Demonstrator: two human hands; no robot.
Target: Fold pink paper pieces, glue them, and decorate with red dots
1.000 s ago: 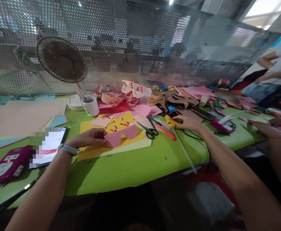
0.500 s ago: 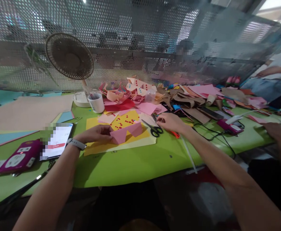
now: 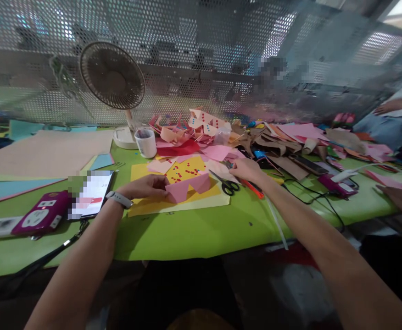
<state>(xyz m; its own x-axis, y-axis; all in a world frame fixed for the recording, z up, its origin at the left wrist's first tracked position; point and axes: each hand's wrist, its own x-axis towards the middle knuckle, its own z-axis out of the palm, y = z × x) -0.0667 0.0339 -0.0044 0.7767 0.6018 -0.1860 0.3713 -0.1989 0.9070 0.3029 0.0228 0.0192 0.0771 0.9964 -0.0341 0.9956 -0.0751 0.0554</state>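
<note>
Right hand (image 3: 247, 169) has left the yellow glue gun (image 3: 277, 180) for the scissors (image 3: 223, 182)

That hand is now beside the scissors, while the left hand (image 3: 149, 187) keeps its grip on the notched pink paper (image 3: 177, 192); I judge that the gun is out of use for the moment and the pink piece is just being kept steady.

Nearest, one pale glue stick (image 3: 277, 224) reaches over the front edge of the green table (image 3: 187, 240). At the left are one purple device (image 3: 44, 213) and one phone (image 3: 94, 195). The left hand pinches the pink piece by its left end, tilted up above the yellow paper (image 3: 139, 170), which bears red dots too small to count.

Just beyond, the right hand's fingers are drawn together; whether they hold anything, I cannot tell. One pair of scissors and one orange cutter (image 3: 255, 189) lie near it. Further right are a second purple device (image 3: 340, 185) and one co-worker's hand (image 3: 399, 197).

Farther back are one white cup (image 3: 146, 144), paper scraps (image 3: 180, 147) too overlapped to count, one fan (image 3: 113, 75), and one perforated screen (image 3: 204, 41).
</note>
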